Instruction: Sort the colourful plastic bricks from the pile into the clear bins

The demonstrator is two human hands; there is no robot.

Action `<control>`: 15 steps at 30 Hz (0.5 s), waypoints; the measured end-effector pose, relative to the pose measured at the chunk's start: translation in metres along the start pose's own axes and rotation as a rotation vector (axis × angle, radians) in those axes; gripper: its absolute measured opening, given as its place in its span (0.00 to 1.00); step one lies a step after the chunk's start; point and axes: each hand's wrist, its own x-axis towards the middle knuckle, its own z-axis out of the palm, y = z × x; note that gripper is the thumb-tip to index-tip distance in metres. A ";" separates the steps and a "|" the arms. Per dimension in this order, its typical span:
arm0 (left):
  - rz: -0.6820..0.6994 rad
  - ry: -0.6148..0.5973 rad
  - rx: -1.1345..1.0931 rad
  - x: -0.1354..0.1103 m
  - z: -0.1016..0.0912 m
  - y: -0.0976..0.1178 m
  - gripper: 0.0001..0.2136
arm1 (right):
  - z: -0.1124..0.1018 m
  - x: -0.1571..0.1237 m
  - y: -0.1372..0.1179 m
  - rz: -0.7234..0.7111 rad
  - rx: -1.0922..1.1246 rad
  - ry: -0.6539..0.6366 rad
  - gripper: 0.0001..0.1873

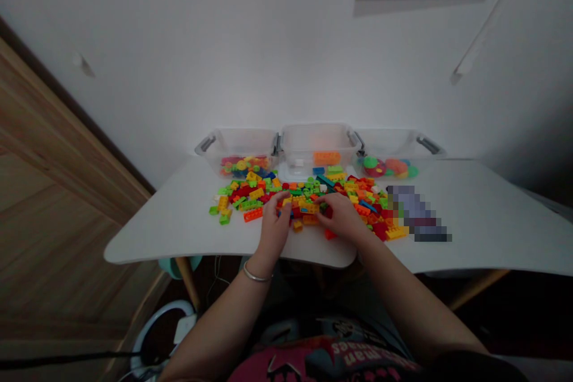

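A loose heap of plastic building bricks (308,203) in red, yellow, orange and green spreads across the white table (179,227). My left hand (274,225) rests at the heap's near edge, its fingers down among the bricks. My right hand (340,218) reaches in from the other side, its fingertips on a yellow-orange brick (310,208). Only a small gap separates the two hands. Their fingers hide whatever lies beneath them, so I cannot tell whether either hand holds a brick.
Along the wall stand several clear plastic bins with grey handles: a left bin (237,152), a middle bin (317,149) and a right bin (396,152), each holding coloured pieces. A pixelated blurred patch (416,215) covers something at the heap's right.
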 end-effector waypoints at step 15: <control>-0.789 0.153 -1.253 0.026 0.028 0.037 0.14 | -0.009 0.011 -0.029 -0.588 -0.229 0.229 0.13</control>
